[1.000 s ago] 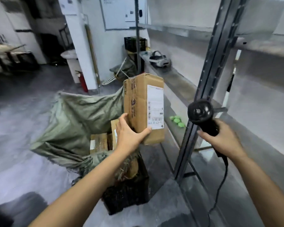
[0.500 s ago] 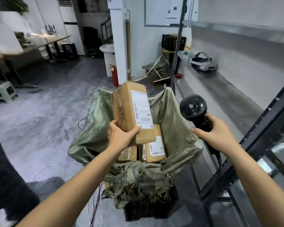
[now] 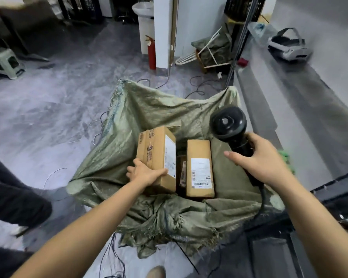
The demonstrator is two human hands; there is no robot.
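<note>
Here, from the head camera, the left hand (image 3: 147, 173) grips the near end of a labelled cardboard box (image 3: 156, 151), thumb on one face and fingers round the other side. The box is inside the open green woven sack (image 3: 149, 109), just beside a second labelled box (image 3: 199, 155) that lies flat. The right hand (image 3: 257, 159) is wrapped round the handle of a black barcode scanner (image 3: 228, 123), held over the sack's right side with its cord hanging down. A white headset (image 3: 287, 47) lies on the shelf (image 3: 289, 87) at right.
</note>
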